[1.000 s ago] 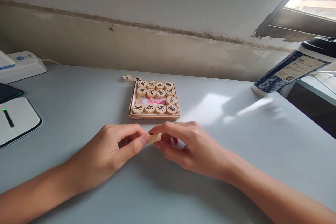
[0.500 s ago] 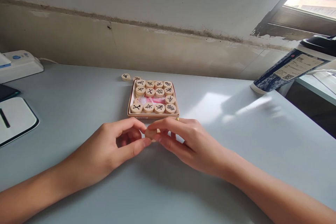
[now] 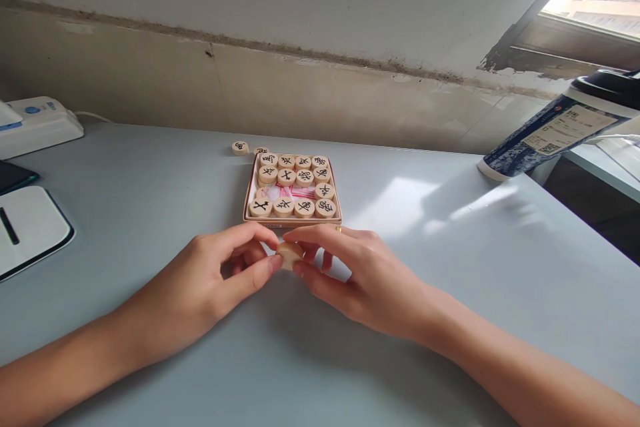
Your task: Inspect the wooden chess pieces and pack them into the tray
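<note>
Held piece: a round, pale wooden piece (image 3: 289, 255) is resting between the fingertips of both hands, just near of the box, its visible face showing no character.
Left hand: the left hand (image 3: 215, 280) is pinching the piece's left edge lightly, thumb and forefinger barely parted.
Right hand: the right hand (image 3: 353, 267) is gripping the right edge, fingers spread to the piece's width.
Filled rows: black-lettered round wooden pieces (image 3: 287, 177) are filling the far two rows and the near row of a shallow square brown-edged box (image 3: 293, 221).
Gap: the third row is holding one lettered piece at right, with pink-and-white lining (image 3: 303, 191) showing beside it.
Outside: two loose lettered pieces (image 3: 240, 148) are lying beyond the box's far left corner.
</note>
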`<state>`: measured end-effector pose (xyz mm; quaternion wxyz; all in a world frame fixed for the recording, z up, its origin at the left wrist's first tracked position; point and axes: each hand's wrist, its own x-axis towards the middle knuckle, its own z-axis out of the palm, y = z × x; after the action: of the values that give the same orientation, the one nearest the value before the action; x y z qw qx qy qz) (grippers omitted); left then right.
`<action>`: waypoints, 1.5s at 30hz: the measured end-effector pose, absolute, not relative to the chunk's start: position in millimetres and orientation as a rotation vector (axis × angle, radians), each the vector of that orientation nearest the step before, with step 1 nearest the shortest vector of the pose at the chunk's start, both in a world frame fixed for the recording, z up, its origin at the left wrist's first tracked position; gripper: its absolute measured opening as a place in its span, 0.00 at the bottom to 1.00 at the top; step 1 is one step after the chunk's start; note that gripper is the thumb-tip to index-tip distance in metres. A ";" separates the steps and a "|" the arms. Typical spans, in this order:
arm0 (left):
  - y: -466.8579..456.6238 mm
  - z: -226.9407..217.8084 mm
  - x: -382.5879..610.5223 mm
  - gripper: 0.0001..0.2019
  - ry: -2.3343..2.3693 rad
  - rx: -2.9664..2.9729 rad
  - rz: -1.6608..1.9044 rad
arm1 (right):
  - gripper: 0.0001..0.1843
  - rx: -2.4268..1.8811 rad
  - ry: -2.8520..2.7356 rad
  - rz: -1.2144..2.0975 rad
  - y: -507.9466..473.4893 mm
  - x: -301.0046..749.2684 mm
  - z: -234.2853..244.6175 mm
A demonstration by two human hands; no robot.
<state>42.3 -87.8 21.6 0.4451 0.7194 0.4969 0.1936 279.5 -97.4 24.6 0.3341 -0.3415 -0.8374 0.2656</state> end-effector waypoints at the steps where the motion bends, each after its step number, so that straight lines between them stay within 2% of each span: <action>1: -87.7 22.2 42.5 0.20 1.225 1.789 0.463 | 0.09 -0.890 -2.185 0.674 -97.6 279.5 24.1; 12: -88.1 30.6 42.6 0.27 1.164 1.844 0.454 | 0.07 -0.845 -2.211 0.591 -99.0 282.5 23.1; 22: -91.3 38.2 47.1 0.24 1.160 1.751 0.484 | 0.10 -0.720 -2.240 0.605 -96.9 281.7 26.2; 30: -83.0 26.4 41.0 0.12 1.143 1.744 0.515 | 0.07 -0.846 -2.260 0.716 -98.3 282.3 24.3; 40: -85.8 28.5 44.4 0.09 1.140 1.687 0.557 | 0.11 -0.949 -2.236 0.879 -98.3 281.0 27.1; 45: -84.9 29.0 45.8 0.10 1.153 1.730 0.538 | 0.05 -0.983 -2.201 0.955 -99.3 279.0 27.9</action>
<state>45.8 -84.9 29.0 0.4770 0.7080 0.4719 0.2201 279.0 -99.3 27.9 0.2712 -0.3648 -0.8171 0.3545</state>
